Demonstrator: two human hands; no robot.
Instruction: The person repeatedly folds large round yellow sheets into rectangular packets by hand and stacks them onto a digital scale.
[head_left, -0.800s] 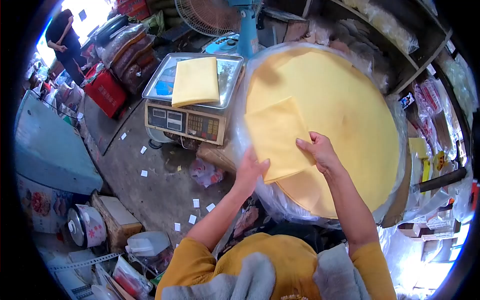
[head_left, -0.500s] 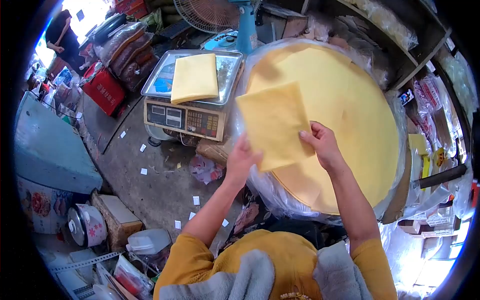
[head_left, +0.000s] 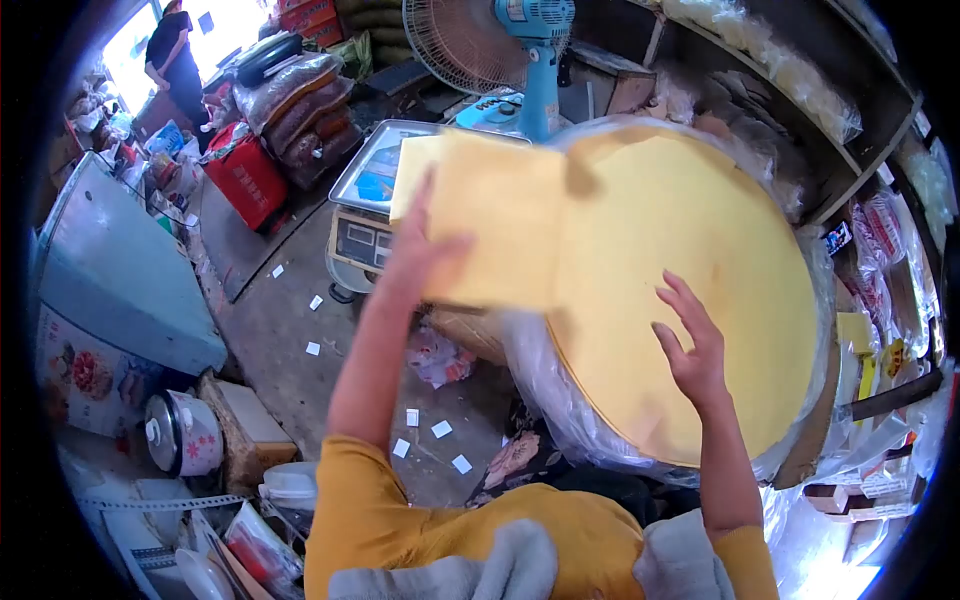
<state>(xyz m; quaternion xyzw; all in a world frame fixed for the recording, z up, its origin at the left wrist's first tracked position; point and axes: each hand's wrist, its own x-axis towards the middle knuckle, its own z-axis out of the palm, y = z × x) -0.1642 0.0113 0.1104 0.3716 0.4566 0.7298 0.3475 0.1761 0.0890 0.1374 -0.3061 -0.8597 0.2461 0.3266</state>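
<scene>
Btwn scale [head_left: 362, 241] & round yellow stack [head_left: 690, 230], blurred yellow sheet [head_left: 508, 220] held up by L hand [head_left: 415, 245], fingers closed on its L edge; R hand [head_left: 697, 350] free, fingers spread over stack, apart from sheet.

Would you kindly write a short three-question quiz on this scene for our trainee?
1. Multiple choice: what does the left hand hold?
a) a bottle
b) a flat yellow piece
c) a red box
2. True or false: the right hand is open and holds nothing.
3. Short answer: which of the two hands is nearer the scale?

Key: 1 b; 2 true; 3 the left hand.
</scene>
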